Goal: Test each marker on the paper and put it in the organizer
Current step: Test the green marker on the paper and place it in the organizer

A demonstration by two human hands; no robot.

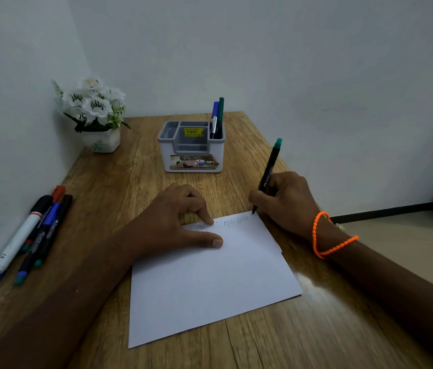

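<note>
Wooden table (329, 328): left hand (175, 222) pins paper (210, 288), fingers spread; right hand (284, 201) pinches marker (269, 174).

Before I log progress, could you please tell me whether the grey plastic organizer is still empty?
Not empty: the grey plastic organizer holds two upright markers, blue-capped and green-capped, in its right compartment; the other compartments look bare.

The room around me is dim and bluish. Soft glare lies on the brown wooden table (313, 291) beside the white paper sheet (210, 288); my forearms blur and stretch at the edges.
</note>
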